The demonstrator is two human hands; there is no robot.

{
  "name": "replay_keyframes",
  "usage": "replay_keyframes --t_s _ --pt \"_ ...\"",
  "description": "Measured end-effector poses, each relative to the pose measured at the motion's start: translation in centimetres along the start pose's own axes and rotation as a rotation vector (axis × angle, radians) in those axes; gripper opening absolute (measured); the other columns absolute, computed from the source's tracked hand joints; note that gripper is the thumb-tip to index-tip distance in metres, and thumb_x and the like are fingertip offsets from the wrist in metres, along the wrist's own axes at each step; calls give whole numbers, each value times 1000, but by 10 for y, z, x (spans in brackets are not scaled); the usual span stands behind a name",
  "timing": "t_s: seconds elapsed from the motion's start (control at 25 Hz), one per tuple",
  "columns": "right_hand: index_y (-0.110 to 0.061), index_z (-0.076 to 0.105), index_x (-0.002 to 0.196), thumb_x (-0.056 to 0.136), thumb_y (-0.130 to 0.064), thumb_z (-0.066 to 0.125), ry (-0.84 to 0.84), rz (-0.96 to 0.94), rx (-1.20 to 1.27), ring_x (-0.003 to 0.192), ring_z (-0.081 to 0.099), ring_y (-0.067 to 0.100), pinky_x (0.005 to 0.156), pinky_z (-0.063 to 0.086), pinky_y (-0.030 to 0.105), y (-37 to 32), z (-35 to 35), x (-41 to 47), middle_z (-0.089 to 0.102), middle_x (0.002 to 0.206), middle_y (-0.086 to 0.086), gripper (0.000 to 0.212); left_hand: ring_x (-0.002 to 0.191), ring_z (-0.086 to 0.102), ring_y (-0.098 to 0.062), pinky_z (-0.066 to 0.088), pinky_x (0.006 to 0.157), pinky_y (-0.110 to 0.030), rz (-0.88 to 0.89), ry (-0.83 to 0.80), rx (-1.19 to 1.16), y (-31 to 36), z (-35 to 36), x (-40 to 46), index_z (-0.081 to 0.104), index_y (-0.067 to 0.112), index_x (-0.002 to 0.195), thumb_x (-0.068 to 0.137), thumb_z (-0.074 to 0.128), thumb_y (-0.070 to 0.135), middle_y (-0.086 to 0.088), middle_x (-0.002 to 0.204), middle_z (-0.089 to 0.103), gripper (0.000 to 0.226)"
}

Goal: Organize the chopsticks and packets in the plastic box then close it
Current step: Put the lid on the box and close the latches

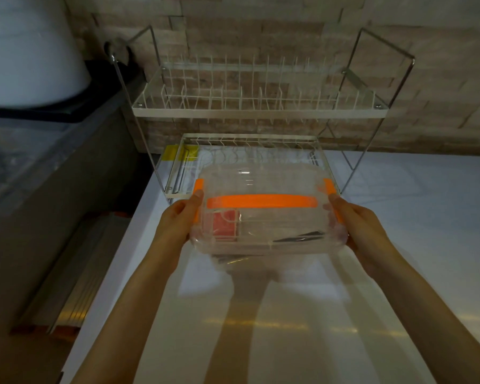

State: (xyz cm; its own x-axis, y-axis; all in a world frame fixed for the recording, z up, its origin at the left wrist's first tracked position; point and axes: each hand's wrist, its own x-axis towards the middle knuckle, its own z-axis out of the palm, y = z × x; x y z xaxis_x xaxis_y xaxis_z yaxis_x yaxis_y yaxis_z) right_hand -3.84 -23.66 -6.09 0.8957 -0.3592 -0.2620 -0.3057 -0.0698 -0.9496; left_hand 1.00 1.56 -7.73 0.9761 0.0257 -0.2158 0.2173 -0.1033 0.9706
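We see bare white counter (399,245) to the right of and in front of the plastic box (266,217). Just behind it the wire dish rack (258,106) blocks the way, and a dark ledge (53,162) walls the left.

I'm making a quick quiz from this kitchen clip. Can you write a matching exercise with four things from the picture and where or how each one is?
Things:
1. plastic box
2. red packet
3. dish rack
4. orange handle

Places:
A. against the brick wall, behind the box
B. inside the box, left side
C. across the lid's top
D. held between left hand and right hand

Pairs: 1-D, 2-B, 3-A, 4-C
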Motion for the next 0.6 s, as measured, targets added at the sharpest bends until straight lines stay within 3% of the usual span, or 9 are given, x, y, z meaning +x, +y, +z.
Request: replay_keyframes --t_s 0.12,0.24,0.4,0.48,0.6 --pt "-10 64 88 92 -37 47 4 -27 32 77 63 17 63 48 25 -9 0 1 66 90 8 32 78 65 -17 50 66 -26 4 17 -21 8 3 4 64 15 97 89 43 48 -4 87 68 40" --pt "5 62 100 91 -40 47 19 -29 8 96 65 35 77 52 37 -17 1 7 67 106 24 49 72 63 -15 51 69 -28 9 44 -53 15 6 10 61 24 73 87 44 51 -1 76 66 35" --pt "4 62 109 92 -42 46 24 -29 -5 104 62 39 87 52 45 -26 3 15 66 111 27 52 80 67 -23 54 80 -40 15 43 -46 23 8 21 62 23 69 87 43 54 -4 76 70 41" --pt "8 59 110 92 -42 46 12 -27 13 100 62 42 83 52 48 -30 6 21 65 109 30 54 74 69 -19 55 72 -34 32 49 -63 27 7 26 65 23 70 88 43 52 2 64 72 41" --pt "8 61 109 93 -38 45 6 -36 60 95 63 41 71 50 37 -33 5 28 66 104 30 51 76 67 -19 53 72 -32 47 39 -126 29 7 30 66 24 77 90 41 46 2 67 72 36"
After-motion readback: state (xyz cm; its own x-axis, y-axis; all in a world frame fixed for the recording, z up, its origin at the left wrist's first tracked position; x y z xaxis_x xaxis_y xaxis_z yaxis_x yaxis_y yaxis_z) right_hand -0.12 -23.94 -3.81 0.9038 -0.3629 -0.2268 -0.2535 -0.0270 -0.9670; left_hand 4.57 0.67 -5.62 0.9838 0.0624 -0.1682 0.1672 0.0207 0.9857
